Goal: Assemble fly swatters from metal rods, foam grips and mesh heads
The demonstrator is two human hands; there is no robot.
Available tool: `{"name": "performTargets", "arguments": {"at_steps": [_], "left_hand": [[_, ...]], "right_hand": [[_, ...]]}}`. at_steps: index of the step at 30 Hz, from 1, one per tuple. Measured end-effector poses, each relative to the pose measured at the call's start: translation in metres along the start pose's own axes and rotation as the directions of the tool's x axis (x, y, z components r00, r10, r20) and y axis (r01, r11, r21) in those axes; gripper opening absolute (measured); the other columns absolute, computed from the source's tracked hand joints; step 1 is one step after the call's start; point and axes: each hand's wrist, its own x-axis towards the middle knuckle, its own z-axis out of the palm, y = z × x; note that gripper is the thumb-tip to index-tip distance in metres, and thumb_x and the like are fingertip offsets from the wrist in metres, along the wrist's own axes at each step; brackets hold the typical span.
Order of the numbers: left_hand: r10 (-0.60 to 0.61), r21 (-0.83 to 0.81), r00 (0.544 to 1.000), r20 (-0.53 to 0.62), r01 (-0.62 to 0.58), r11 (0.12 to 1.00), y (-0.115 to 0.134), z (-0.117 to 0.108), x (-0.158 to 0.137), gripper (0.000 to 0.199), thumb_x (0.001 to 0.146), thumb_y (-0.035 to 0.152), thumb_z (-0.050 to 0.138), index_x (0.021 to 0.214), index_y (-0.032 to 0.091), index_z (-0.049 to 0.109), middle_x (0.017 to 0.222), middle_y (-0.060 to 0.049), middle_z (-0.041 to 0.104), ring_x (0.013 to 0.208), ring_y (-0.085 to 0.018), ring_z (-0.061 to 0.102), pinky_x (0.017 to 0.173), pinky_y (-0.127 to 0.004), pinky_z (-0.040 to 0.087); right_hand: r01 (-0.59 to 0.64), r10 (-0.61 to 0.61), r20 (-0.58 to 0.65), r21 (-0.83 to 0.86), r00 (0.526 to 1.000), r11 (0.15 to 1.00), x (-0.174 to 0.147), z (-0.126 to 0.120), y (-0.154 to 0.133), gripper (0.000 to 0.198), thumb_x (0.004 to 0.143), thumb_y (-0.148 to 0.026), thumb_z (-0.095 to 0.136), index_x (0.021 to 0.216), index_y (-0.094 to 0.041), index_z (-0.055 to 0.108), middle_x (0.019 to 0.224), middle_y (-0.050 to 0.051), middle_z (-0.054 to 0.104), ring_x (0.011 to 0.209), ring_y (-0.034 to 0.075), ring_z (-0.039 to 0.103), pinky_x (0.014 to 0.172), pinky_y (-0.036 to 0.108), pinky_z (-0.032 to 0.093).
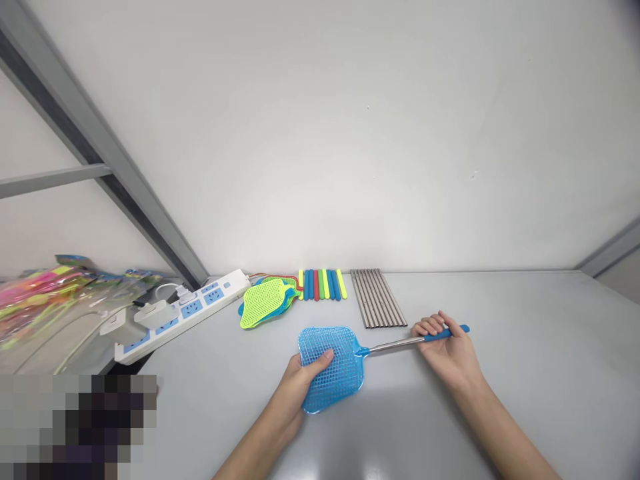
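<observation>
A blue fly swatter [340, 380] lies across both hands, with a mesh head on the left, a metal telescopic rod [397, 345] and a blue handle [440, 335] on the right. My left hand [300, 387] grips the mesh head, thumb on top and fingers hidden beneath. The blue handle runs through my right hand [447, 350], whose fingers curl around it while the handle's end sticks out past the thumb. Beyond the hands, a stack of swatter heads [267, 301], yellow-green on top of blue and others, rests on the table.
Several coloured handles [323, 285] lie in a row near the wall, beside several metal rods [379, 298]. A white power strip [193, 310] with plugs and cables stands at left. Past it are bagged colourful items [55, 293]. A grey metal frame [115, 153] rises at left.
</observation>
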Motion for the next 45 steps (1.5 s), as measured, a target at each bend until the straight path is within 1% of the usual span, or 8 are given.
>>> {"name": "performTargets", "arguments": {"at_steps": [4, 9, 12, 17, 21, 32, 41, 45], "left_hand": [[0.007, 0.008, 1.0, -0.005, -0.007, 1.0, 0.0, 0.001, 0.0, 0.037, 0.067, 0.032, 0.06, 0.098, 0.012, 0.057, 0.1, -0.013, 0.061, 0.088, -0.025, 0.058, 0.079, -0.037, 0.045], [0.048, 0.048, 0.999, -0.003, -0.048, 0.998, -0.001, 0.005, -0.001, 0.035, 0.066, 0.032, 0.061, 0.095, 0.011, 0.059, 0.098, -0.013, 0.062, 0.087, -0.025, 0.058, 0.079, -0.036, 0.045], [0.06, 0.059, 0.998, -0.021, -0.059, 0.997, -0.004, 0.008, -0.002, 0.036, 0.065, 0.034, 0.061, 0.093, 0.011, 0.06, 0.096, -0.013, 0.062, 0.086, -0.025, 0.059, 0.077, -0.036, 0.046], [0.125, 0.082, 0.984, -0.123, -0.116, 0.99, -0.015, 0.015, -0.002, 0.037, 0.062, 0.036, 0.063, 0.088, 0.01, 0.062, 0.091, -0.013, 0.064, 0.082, -0.025, 0.06, 0.073, -0.035, 0.047], [0.206, 0.142, 0.968, -0.141, -0.186, 0.972, -0.022, 0.014, -0.002, 0.037, 0.061, 0.036, 0.064, 0.086, 0.009, 0.062, 0.089, -0.013, 0.064, 0.082, -0.025, 0.059, 0.073, -0.034, 0.047], [0.185, 0.212, 0.971, -0.151, -0.151, 0.966, -0.022, 0.015, -0.006, 0.034, 0.061, 0.039, 0.062, 0.079, 0.011, 0.062, 0.077, -0.01, 0.066, 0.072, -0.022, 0.061, 0.069, -0.032, 0.047], [0.183, 0.239, 0.97, -0.163, -0.141, 0.961, -0.019, 0.017, -0.006, 0.036, 0.059, 0.039, 0.063, 0.079, 0.009, 0.063, 0.079, -0.012, 0.066, 0.073, -0.023, 0.06, 0.071, -0.034, 0.047], [0.185, 0.232, 0.969, -0.162, -0.145, 0.962, -0.02, 0.017, -0.007, 0.037, 0.061, 0.039, 0.062, 0.08, 0.009, 0.063, 0.08, -0.012, 0.066, 0.073, -0.024, 0.061, 0.07, -0.034, 0.047]], "right_hand": [[0.053, -0.053, -0.013, 0.005, 0.999, 0.999, 0.001, -0.003, -0.008, 0.021, 0.074, -0.014, 0.042, 0.058, -0.018, 0.028, 0.049, -0.007, 0.028, 0.041, 0.006, 0.03, 0.042, 0.021, 0.034], [0.038, -0.036, -0.072, 0.031, 0.997, 0.999, 0.002, -0.007, -0.013, 0.024, 0.073, -0.019, 0.041, 0.055, -0.019, 0.025, 0.047, -0.007, 0.026, 0.039, 0.007, 0.029, 0.037, 0.02, 0.031], [0.045, -0.042, -0.093, 0.031, 0.995, 0.999, 0.003, -0.007, -0.014, 0.028, 0.073, -0.017, 0.04, 0.052, -0.019, 0.02, 0.044, -0.007, 0.023, 0.037, 0.007, 0.027, 0.035, 0.02, 0.029], [0.128, -0.127, -0.068, 0.008, 0.99, 0.992, 0.001, -0.007, -0.012, 0.034, 0.071, -0.01, 0.039, 0.051, -0.019, 0.013, 0.04, -0.008, 0.016, 0.031, 0.006, 0.02, 0.03, 0.019, 0.023], [0.184, -0.183, -0.022, 0.004, 0.983, 0.983, -0.002, -0.009, -0.007, 0.036, 0.071, -0.011, 0.041, 0.051, -0.019, 0.012, 0.039, -0.009, 0.015, 0.031, 0.005, 0.019, 0.029, 0.019, 0.02], [0.168, -0.168, -0.004, -0.014, 0.986, 0.986, -0.009, -0.011, 0.015, 0.037, 0.069, -0.013, 0.044, 0.05, -0.019, 0.013, 0.038, -0.009, 0.016, 0.031, 0.005, 0.019, 0.029, 0.018, 0.021], [0.191, -0.19, 0.02, -0.094, 0.982, 0.977, -0.013, -0.008, 0.02, 0.039, 0.07, -0.015, 0.045, 0.05, -0.019, 0.012, 0.038, -0.009, 0.017, 0.031, 0.004, 0.021, 0.029, 0.018, 0.021], [0.185, -0.185, -0.002, -0.059, 0.983, 0.981, -0.014, -0.007, 0.021, 0.038, 0.07, -0.015, 0.045, 0.05, -0.019, 0.013, 0.038, -0.009, 0.016, 0.031, 0.005, 0.02, 0.029, 0.018, 0.021]]}}
